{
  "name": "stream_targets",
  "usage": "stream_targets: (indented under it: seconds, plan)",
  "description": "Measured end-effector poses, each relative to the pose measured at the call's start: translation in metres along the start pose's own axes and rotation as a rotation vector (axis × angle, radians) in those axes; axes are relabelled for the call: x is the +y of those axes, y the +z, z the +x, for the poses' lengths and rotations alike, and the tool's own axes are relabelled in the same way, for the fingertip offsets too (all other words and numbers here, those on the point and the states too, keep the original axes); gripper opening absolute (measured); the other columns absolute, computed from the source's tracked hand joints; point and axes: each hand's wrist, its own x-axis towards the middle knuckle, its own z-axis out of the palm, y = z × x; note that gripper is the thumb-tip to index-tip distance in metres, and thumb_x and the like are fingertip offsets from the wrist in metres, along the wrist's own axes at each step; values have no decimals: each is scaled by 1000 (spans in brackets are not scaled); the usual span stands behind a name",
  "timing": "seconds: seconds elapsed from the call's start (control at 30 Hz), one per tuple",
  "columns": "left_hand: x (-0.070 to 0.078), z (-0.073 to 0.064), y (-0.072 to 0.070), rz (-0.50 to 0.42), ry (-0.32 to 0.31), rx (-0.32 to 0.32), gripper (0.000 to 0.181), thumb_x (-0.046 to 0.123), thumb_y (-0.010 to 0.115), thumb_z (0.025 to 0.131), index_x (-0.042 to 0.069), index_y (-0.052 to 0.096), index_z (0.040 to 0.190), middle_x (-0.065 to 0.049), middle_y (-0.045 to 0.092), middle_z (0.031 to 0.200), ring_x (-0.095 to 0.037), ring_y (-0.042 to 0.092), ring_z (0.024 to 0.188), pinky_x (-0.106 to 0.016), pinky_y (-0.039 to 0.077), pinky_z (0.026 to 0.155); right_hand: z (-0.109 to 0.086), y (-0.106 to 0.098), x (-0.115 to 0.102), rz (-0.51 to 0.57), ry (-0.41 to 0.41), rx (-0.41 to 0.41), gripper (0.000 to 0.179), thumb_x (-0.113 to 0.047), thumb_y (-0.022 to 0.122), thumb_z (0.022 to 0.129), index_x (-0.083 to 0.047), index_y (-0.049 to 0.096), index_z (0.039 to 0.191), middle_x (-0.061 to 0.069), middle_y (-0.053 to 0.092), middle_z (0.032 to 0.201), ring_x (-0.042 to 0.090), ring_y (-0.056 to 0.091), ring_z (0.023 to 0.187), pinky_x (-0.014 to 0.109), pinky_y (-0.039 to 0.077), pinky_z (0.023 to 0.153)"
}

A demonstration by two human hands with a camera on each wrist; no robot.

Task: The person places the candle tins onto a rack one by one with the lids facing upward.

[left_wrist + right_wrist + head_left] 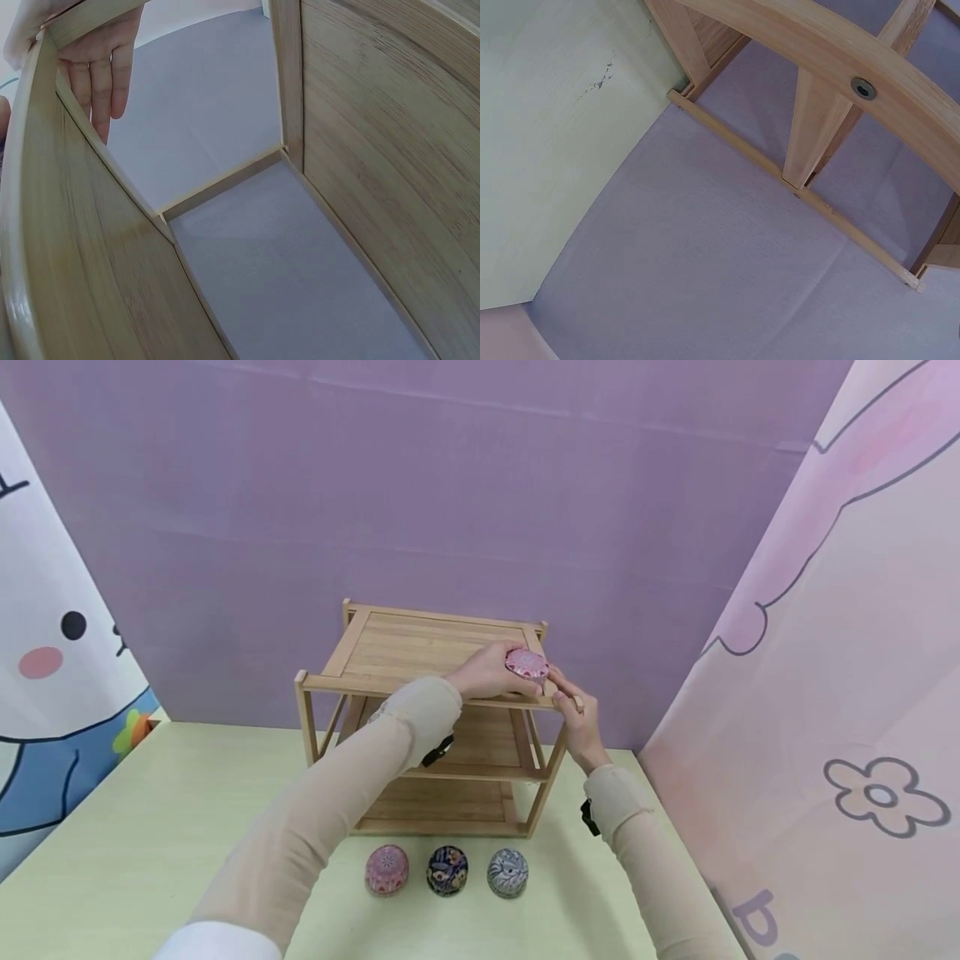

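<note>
My left hand (491,670) holds a small round pink patterned tin (527,664) between thumb and fingers, over the right front corner of a wooden shelf rack (420,643). At that same corner, my right hand (581,722) rests against the rack's post, thumb toward the front, a finger reaching close to the tin. In the left wrist view the right hand's fingers (101,79) hang straight outside the side frame. The left wrist camera looks in between two wooden shelves (390,135). The right wrist view shows the rack's side frame (802,127), without the hand.
Three more round tins stand in a row before the rack: a pink one (387,870), a dark floral one (447,870) and a grey-white leafy one (507,872). The pale table (187,827) meets a purple backdrop (480,485) behind and printed side panels (840,693).
</note>
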Motion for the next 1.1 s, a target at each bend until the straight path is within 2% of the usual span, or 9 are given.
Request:
stream_targets:
  seconds: [0.23, 0.37, 0.5, 0.73, 0.87, 1.0, 1.1]
  plan:
    - [0, -1, -2, -25, -16, -18, 89, 27, 78, 72, 2, 28, 142, -13, 44, 136, -24, 47, 119, -35, 38, 103, -1, 0, 1, -21, -3, 1, 39, -4, 41, 89, 12, 49, 123, 24, 45, 133, 31, 38, 129, 15, 30, 105]
    - [-1, -2, -7, -12, -7, -44, 89, 28, 76, 74, 3, 26, 143, -13, 43, 137, -23, 46, 120, -35, 37, 103, 0, 1, 0, -9, 19, -16, 40, -6, 41, 90, 11, 48, 125, 23, 43, 136, 29, 37, 131, 24, 28, 109]
    - [-4, -3, -13, -23, -26, -74, 91, 30, 75, 75, 5, 21, 145, -11, 40, 141, -21, 43, 123, -35, 36, 105, 0, 2, 1, -4, 39, -28, 41, -7, 41, 90, 9, 48, 126, 21, 42, 137, 28, 36, 132, 33, 25, 112]
    - [-6, -10, -27, -86, -33, -90, 86, 27, 71, 78, 7, 21, 145, -10, 34, 146, -21, 35, 132, -35, 30, 109, 2, 3, 1, -23, 8, -21, 41, -9, 40, 91, 9, 49, 126, 22, 44, 135, 29, 36, 131, 38, 25, 112]
    - [-4, -19, -35, -94, -9, -50, 81, 31, 68, 81, 9, 23, 145, -5, 33, 147, -20, 33, 134, -36, 29, 110, 2, 2, 1, -30, -1, -15, 41, -10, 41, 90, 9, 49, 125, 23, 45, 135, 29, 37, 131, 39, 26, 111]
    - [1, -32, -41, -117, 18, 46, 76, 36, 65, 83, 16, 26, 144, 2, 31, 148, -21, 32, 134, -39, 28, 110, 2, 1, 1, -24, -6, -11, 41, -10, 42, 90, 9, 49, 125, 23, 45, 134, 29, 37, 131, 39, 26, 111]
    - [7, -42, -46, -113, 56, 127, 69, 36, 63, 84, 19, 30, 143, 2, 34, 147, -21, 33, 133, -38, 27, 110, 1, 0, 2, -19, -4, -13, 41, -9, 42, 89, 9, 49, 125, 23, 45, 135, 29, 36, 131, 39, 26, 111]
